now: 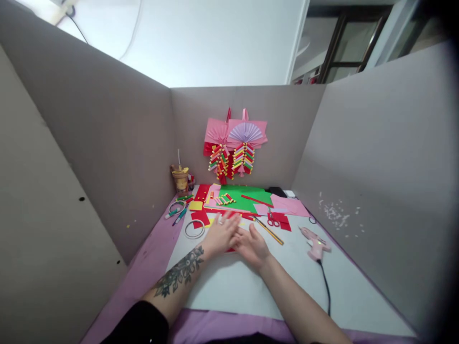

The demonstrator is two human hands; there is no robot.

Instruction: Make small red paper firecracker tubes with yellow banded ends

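My left hand reaches over the white work surface with its fingers stretched out, slightly blurred, and a ring on one finger. My right hand meets it with the palm turned toward it and the thumb raised. The fingertips of my right hand touch my left hand and are partly hidden by it. Nothing held shows between them. Red paper peeks out beneath the hands. Just beyond lie red and yellow paper pieces, with a yellow-and-black striped pencil to the right and red-handled scissors behind it.
A pink glue gun with a black cable lies at right. Tape rolls and pens are at left. Farther back are green paper, small paper rolls and a decorated pot. Paper firecracker hangings hang on the grey back panel.
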